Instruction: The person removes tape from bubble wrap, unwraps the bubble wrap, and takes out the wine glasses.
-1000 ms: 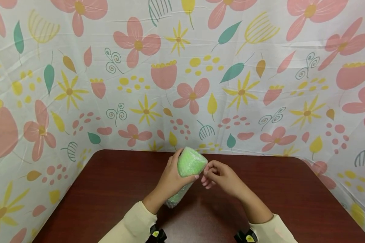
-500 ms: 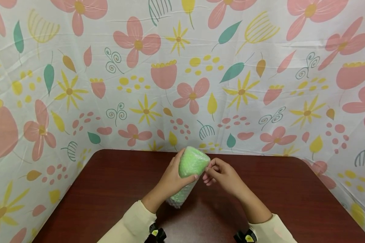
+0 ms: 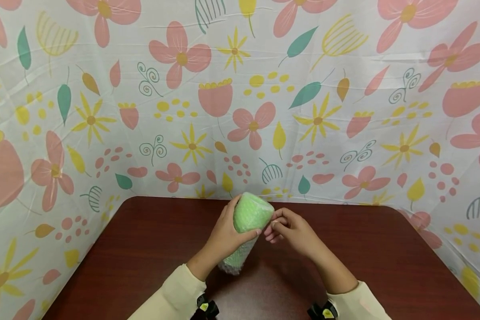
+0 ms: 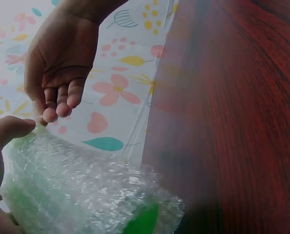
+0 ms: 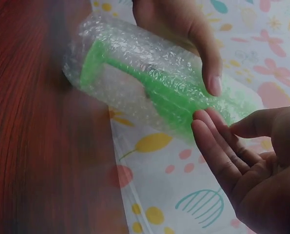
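A green, stemmed, goblet-like thing [image 5: 171, 100] lies inside clear bubble wrap [image 4: 86, 170]; its round foot and stem show through in the right wrist view. My left hand [image 3: 224, 235] grips the wrapped bundle [image 3: 251, 213] around its side, thumb across the near face. The bundle is tilted, its wide end up and toward the right, its narrow end low over the table. At the wide end's right edge, my right hand [image 3: 294, 231] pinches the wrap's edge between thumb and forefinger. Its other fingers are loosely bent below, and the pinched bit is mostly hidden.
A dark red-brown wooden table [image 3: 152, 262] lies beneath both hands. Behind and beside it hangs a white cloth [image 3: 240, 98] printed with flowers and leaves. Black wrist cameras [image 3: 205, 307] sit by the cream sleeves [image 3: 172, 291].
The bundle has turned and shifted slightly in my left hand, rocking right and then back a little. My right hand has stayed at its edge, rising slightly.
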The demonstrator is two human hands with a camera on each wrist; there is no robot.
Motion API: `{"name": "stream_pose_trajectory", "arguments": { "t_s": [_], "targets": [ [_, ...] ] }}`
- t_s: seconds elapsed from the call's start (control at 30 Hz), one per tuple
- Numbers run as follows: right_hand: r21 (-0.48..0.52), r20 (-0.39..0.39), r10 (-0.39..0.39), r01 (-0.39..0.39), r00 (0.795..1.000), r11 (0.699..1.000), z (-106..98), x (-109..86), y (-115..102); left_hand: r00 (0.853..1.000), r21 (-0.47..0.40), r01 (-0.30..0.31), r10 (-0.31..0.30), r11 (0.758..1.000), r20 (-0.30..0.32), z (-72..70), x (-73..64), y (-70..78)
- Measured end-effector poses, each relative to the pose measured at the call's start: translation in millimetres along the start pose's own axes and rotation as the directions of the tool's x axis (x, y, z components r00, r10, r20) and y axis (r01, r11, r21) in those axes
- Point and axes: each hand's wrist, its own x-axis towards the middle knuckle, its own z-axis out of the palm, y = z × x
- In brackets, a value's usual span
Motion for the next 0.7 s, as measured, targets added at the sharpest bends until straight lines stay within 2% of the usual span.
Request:
{"name": "stream_pose_trajectory", "arguments": {
  "t_s": [0.13,0.43,0.53,0.7],
  "targets": [
    [0.004,0.013,-0.006,0.006,1.0,1.0,-0.3,-0.6,-0.9,1.0,0.002,0.019,-0.019,1.0,-0.024,0.6,0.4,-0.2],
    [-0.073,0.023,0.028,-0.026,0.999,0.997,-1.2,-1.2,-3.9,0.999,0.001,0.025,-0.025,1.0,-0.035,0.2,1.3,-2.0],
    [-0.057,0.043,0.013,-0.011,0.999,0.998,-1.5,-1.3,-3.4,0.999,0.0,0.028,-0.028,1.0,-0.037,0.4,1.1,-1.9],
    [-0.057,0.033,0.001,0.001,0.999,0.998,-1.0,-0.7,-1.3,0.999,-0.011,0.029,-0.029,1.0,-0.037,0.2,0.0,-0.5]
  ]
}}
